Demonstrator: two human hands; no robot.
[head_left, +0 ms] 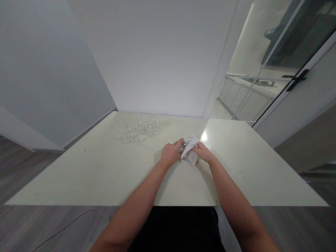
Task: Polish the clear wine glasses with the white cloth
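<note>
White cloth [189,146] at the person's twelve o'clock is gathered in the right hand [204,152] against the clear piece [184,144], apparently glass, that the left hand [172,152] holds and could drop if its grip loosens, clear glassware [135,133] clustered at ten o'clock.

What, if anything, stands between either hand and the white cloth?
Nothing visible: the left hand and right hand both hold the white cloth. The clear glassy pieces sit apart, farther back and to the left on the table.
</note>
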